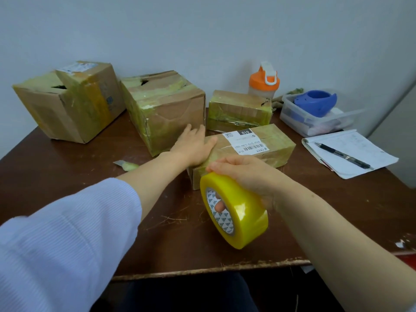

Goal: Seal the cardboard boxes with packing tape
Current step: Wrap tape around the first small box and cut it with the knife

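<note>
Long brown cardboard box [265, 152] with a white label lies on the dark wooden worktop [67, 167], our left hand [193, 146] pressed flat on its left end. At its near corner our right hand [245, 174] grips the yellow packing-tape roll [242, 212], a finger through the core. We judge a strip is starting; next, draw it taut along the top

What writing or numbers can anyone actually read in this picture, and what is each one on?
"010": white on black, on the shipping label of the long box, upside down.
"010 010": start of that label's printed line; the rest is unsure.
Label on the far left box: blurred.
Handwriting on the notepad: too faint.
Core of the tape roll: pattern only, no words.
</note>
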`<state>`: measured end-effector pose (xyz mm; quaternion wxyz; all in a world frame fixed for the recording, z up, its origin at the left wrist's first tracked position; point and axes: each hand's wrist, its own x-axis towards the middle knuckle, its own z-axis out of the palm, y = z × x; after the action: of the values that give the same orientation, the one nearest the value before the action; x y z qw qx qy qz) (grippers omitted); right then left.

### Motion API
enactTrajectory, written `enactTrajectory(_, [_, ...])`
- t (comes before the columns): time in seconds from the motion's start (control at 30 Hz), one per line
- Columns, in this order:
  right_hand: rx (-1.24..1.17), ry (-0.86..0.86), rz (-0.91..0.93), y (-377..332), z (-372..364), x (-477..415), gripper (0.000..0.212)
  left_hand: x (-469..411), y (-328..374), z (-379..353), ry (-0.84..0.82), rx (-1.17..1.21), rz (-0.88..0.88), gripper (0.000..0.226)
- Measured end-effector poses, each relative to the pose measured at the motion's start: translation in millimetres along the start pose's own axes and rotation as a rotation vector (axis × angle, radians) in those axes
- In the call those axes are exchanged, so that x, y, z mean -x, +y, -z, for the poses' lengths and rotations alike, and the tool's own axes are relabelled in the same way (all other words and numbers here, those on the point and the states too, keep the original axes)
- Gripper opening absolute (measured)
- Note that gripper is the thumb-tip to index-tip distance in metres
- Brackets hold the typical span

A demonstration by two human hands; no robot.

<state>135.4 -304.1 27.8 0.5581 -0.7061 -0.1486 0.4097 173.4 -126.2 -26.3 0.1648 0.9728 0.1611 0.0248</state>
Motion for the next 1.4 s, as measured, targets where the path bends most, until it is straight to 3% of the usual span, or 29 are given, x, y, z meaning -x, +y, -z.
enactTrajectory(0.07, [0.005, -0.015, 0.001, 1, 1, 0, 0.030, 5, 0, -5, 0.167, -0.070, 0.022, 0.067])
enactTrajectory(0.13, [-0.001, -0.015, 0.002, 2, 2, -1, 0.031, 9, 0, -9, 0.124, -0.052, -0.040, 0.060])
enactTrajectory(0.23, [-0.006, -0.009, 0.010, 0, 1, -1, 0.032, 6, 1, 2, -0.025, 0.387, 0.019, 0.050])
enactTrajectory(0.27, [-0.005, -0.010, 0.008, 1, 1, 0, 0.032, 8, -2, 6, 0.014, 0.586, 0.049, 0.046])
enactTrajectory(0.33, [-0.026, -0.007, 0.001, 3, 3, 2, 0.031, 20, -12, 10, 0.272, 0.797, -0.005, 0.041])
enactTrajectory(0.4, [-0.050, 0.001, -0.001, 6, 4, 2, 0.031, 39, -26, 5, 0.461, 0.734, -0.122, 0.042])
enactTrajectory(0.43, [-0.060, 0.007, -0.001, 7, 4, 2, 0.031, 46, -33, 2, 0.441, 0.663, -0.207, 0.045])
enactTrajectory(0.57, [-0.058, 0.008, 0.008, 4, 1, 3, 0.031, 56, -52, -6, 0.046, 0.269, -0.487, 0.062])
enactTrajectory(0.73, [-0.085, 0.019, -0.018, 3, 1, 9, 0.033, 59, -56, 3, 0.025, 0.036, -0.569, 0.062])
enactTrajectory(0.9, [-0.078, 0.036, 0.044, -4, 9, 22, 0.036, 65, -45, 7, 0.042, 0.151, -0.484, 0.050])
enactTrajectory(1.03, [-0.143, -0.056, 0.164, -32, 18, 29, 0.046, 70, -33, 20, -0.090, 0.663, -0.399, 0.027])
enactTrajectory(1.1, [-0.224, -0.074, 0.213, -46, 20, 26, 0.041, 72, -29, 18, -0.126, 0.872, -0.348, 0.026])
enactTrajectory(1.23, [-0.252, -0.064, 0.244, -64, 7, 14, 0.019, 66, -25, 8, -0.068, 1.154, -0.089, 0.035])
enactTrajectory(1.3, [-0.233, -0.042, 0.230, -71, -2, 8, 0.027, 60, -19, 2, -0.024, 1.397, 0.091, 0.042])
enactTrajectory(1.4, [-0.217, 0.054, 0.268, -77, -7, -2, 0.035, 50, -4, -7, 0.117, 1.301, 0.132, 0.041])
